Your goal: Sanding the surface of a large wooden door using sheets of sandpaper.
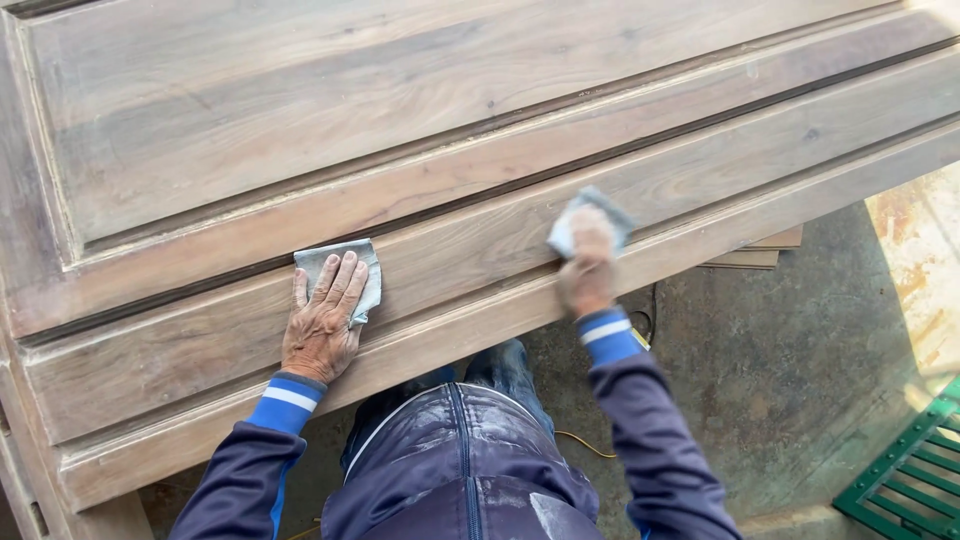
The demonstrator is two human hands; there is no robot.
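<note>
wood fills most of the head view: a large unfinished wooden panel (480, 150), grey-brown and dusty, with raised mouldings and long grooves running from lower left to upper right. below its near edge lies a rough concrete floor (780, 370), stained a rusty colour at the far right. a green metal grate (915, 470) sits in the lower right corner, and a few thin flat boards (765, 250) lie on the floor just under the panel's edge. a yellow cord (580, 442) trails across the floor near the person's legs.

the left hand (322, 320) lies palm down on a moulded rail of the panel, fingers (345, 280) spread and flat, pressing a grey sheet of sandpaper (340, 262) against the wood; the sheet shows above and to the right of the fingertips. the right hand (588, 270) is further along the same rail, well apart from the left, its fingers curled over a second folded grey sheet (590, 212) and holding it to the wood; this hand looks slightly blurred. both arms wear dark sleeves with blue and white cuffs, and a dusty dark jacket (460, 460) shows between them.

no packages, labels or signs can be seen.
</note>
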